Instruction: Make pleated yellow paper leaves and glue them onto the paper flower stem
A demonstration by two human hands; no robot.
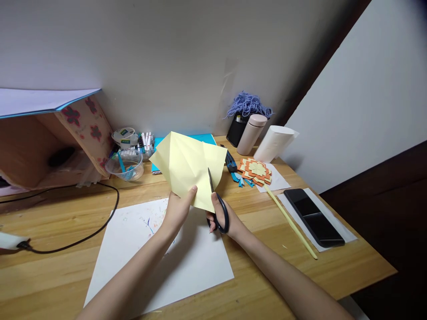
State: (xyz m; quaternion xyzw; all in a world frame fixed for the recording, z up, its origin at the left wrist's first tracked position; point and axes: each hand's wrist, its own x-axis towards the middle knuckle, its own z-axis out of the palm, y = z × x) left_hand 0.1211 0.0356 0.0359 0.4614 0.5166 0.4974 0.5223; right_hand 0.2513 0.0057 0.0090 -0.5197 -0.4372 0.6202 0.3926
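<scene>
A creased sheet of pale yellow paper (187, 164) is held up above the table. My left hand (180, 206) grips its lower edge, thumb on the near face and the other fingers hidden behind. In my right hand (223, 215) is a pair of scissors (223, 218) with black handles, my fingers in the loops. One dark blade lies across the front of the yellow paper near its lower right; the other blade is hidden behind it. Beneath both hands lies a white sheet (167, 271) with coloured pen marks.
At the right are a paper flower (256, 171), its yellow stem (290, 222), a phone (313, 218), a blue cutter (231, 161) and a pink bottle (251, 134). A plastic bowl (125, 166), cardboard box (80, 133) and black cable (113, 211) are at the left.
</scene>
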